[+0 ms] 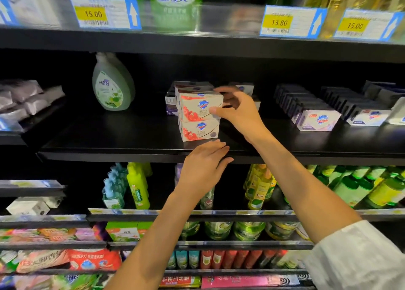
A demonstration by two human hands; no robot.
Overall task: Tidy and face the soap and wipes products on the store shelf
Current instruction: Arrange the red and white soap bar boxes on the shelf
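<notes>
Now your right hand (236,112) pinches the top soap box (200,107) at its right end, while your left hand (203,167) hovers flat-fingered below the lower box (199,130).

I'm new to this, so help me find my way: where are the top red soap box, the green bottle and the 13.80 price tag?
Top red soap box (200,107), head view: its front face.
Green bottle (111,86), head view: its label.
13.80 price tag (279,22), head view: its yellow price patch.

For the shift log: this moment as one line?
right hand: grips top soap box | left hand: open at shelf edge | stack: two boxes
</notes>
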